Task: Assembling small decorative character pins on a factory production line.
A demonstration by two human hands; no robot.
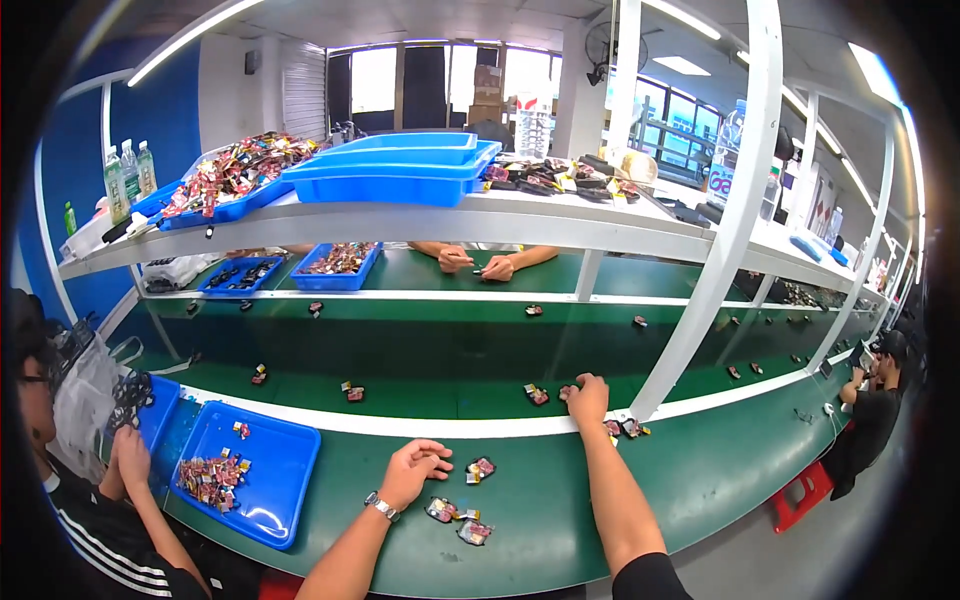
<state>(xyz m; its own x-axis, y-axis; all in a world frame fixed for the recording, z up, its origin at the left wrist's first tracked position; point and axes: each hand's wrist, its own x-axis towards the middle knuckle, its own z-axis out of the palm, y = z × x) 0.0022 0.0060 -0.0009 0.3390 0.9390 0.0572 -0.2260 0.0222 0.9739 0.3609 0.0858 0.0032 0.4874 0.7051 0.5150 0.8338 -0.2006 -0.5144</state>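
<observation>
My right hand (588, 398) reaches across the white rail, its fingers pinched on a small red-and-black packet (568, 392) on the belt. Beside that packet lies another one with a yellow-and-white tag (536, 394). My left hand (412, 472) hovers over the green bench with loosely curled fingers and nothing visible in them. Just to its right is a small packet (480, 470) on the bench. Two more packets (441, 510) (474, 532) lie nearer to me, between my forearms. By my right wrist, a few packets (630, 428) rest against the rail.
A blue tray (305, 470) with a heap of small packets stands left, near a co-worker's hand (130, 462). Across the belt (420, 350), another person's hands (485, 265) work below the shelf (430, 222). A white post (690, 290) rises right of my right hand.
</observation>
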